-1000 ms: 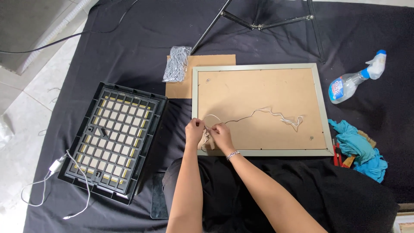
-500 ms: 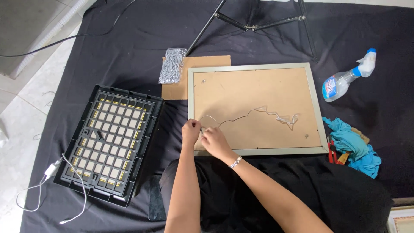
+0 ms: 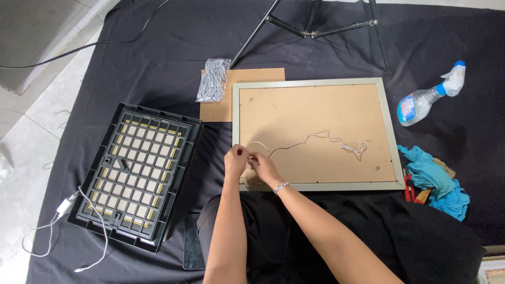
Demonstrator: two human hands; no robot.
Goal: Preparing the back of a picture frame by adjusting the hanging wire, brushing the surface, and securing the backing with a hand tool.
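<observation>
String [image 3: 310,141] trails right across the frame back [image 3: 315,110] from both hands' [image 3: 250,162] pinching grip.

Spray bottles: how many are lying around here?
1. A clear spray bottle with a white and blue nozzle lies on the black cloth, right of the picture frame. None other shows.
</observation>
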